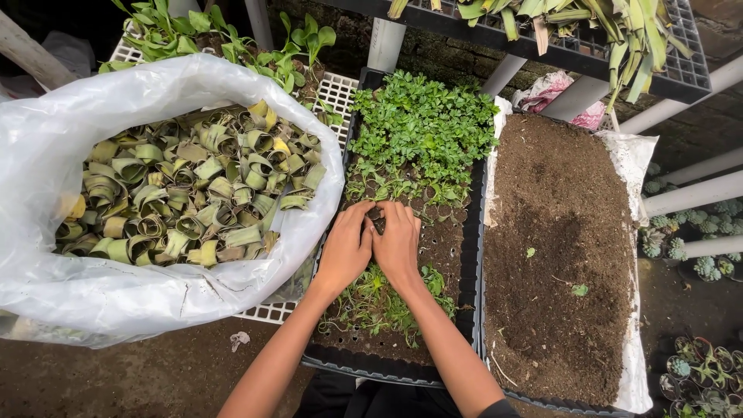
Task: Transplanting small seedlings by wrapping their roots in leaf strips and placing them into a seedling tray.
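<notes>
Black plastic seedling tray (391,370) runs lengthwise away from the person, its near rim just past the forearms. Both hands meet at its middle: the left hand (345,249) and right hand (398,246) press side by side, fingers curled down into the soil; whether they pinch anything cannot be told. Green seedlings (422,124) fill the far half. Loose soil (557,248) lies right, a white sack of rolled leaves (182,193) left.

Brown dirt floor (155,371) under white pipe-frame racks (689,197) in daylight.
</notes>
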